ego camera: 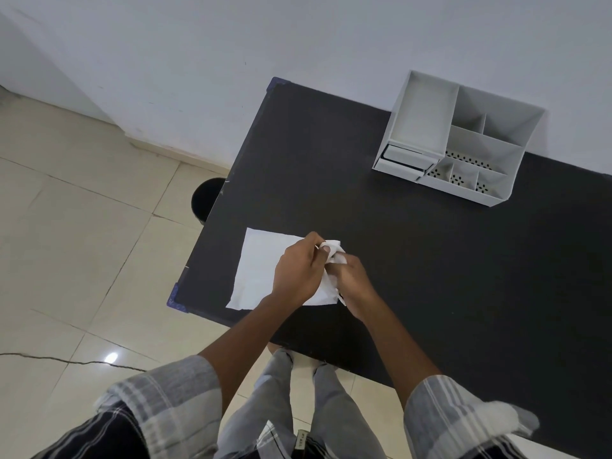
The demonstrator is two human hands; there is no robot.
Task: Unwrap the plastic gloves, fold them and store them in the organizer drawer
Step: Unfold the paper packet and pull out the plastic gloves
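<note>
A crumpled white plastic glove bundle [335, 251] sits between both hands above a flat white sheet [258, 263] lying near the table's left front corner. My left hand [299, 271] pinches the top of the bundle with thumb and fingers. Its lower part is gripped by my right hand [352, 281], just to the right. A white desk organizer [463, 140] stands at the back right of the black table [430, 260], its small drawer [402, 164] at the lower left pulled partly out.
The table's left edge and front edge drop to a tiled floor. A black round bin [207, 200] stands on the floor beside the left edge. A white wall runs behind the organizer.
</note>
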